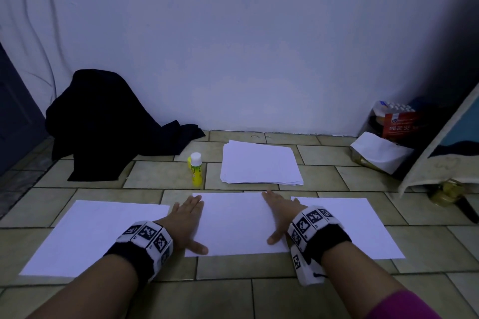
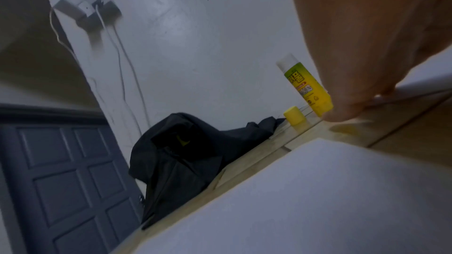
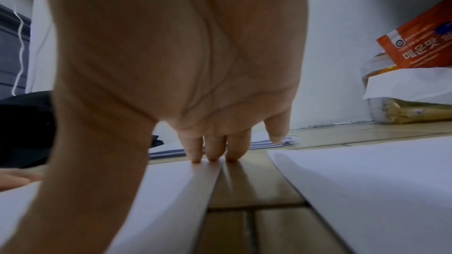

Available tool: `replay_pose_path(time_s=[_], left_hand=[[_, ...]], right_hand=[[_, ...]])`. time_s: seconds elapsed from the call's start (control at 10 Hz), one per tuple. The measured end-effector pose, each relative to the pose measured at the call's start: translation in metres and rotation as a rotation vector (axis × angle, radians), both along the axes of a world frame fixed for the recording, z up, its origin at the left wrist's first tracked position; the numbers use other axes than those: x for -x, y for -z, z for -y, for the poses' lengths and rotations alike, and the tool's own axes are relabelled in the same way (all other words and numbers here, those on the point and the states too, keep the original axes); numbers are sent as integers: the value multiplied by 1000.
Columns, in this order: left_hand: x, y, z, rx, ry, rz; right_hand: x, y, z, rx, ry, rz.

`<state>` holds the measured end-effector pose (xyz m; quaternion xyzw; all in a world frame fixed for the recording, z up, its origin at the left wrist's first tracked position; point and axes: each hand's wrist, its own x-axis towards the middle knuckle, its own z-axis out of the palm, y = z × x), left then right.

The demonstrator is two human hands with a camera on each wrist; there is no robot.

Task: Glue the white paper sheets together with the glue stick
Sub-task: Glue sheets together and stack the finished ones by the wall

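Three white sheets lie side by side on the tiled floor: a left sheet [image 1: 88, 235], a middle sheet [image 1: 233, 223] and a right sheet [image 1: 363, 225]. My left hand [image 1: 188, 217] lies flat on the middle sheet's left edge, fingers straight. My right hand [image 1: 280, 212] presses flat on its right edge; its fingertips [image 3: 212, 155] touch the paper's far corner. A yellow glue stick [image 1: 196, 169] with a white top stands behind the sheets, also visible as the glue stick [image 2: 305, 84] in the left wrist view, with its yellow cap [image 2: 294, 117] on the floor beside it.
A stack of white paper [image 1: 260, 163] lies behind the middle sheet. A black cloth heap [image 1: 103, 122] sits at the back left by the wall. Bags and a red packet [image 1: 396, 124] stand back right, next to a leaning board [image 1: 440, 142].
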<state>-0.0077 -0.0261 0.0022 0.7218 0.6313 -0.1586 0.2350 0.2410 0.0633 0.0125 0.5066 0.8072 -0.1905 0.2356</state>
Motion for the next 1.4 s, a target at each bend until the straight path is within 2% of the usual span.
replay_pose_path(time_s=[0.6, 0.9, 1.0, 1.1, 1.2, 1.3, 1.4], left_hand=[[-3, 15, 0, 11, -50, -47], [-6, 12, 2, 15, -51, -67], [-5, 13, 2, 14, -48, -64], [-4, 14, 1, 9, -48, -65], [-5, 14, 2, 4, -50, -67], [-5, 14, 2, -1, -53, -67], [-5, 15, 2, -3, -57, -64]], right_hand=[[0, -13, 15, -82, 136, -227], [2, -14, 17, -66, 139, -233], [0, -12, 18, -49, 170, -307], [-7, -10, 19, -31, 202, -465], [-12, -11, 23, -3, 338, -745], [-15, -7, 29, -77, 479, -943], [-17, -2, 34, -39, 532, -955]])
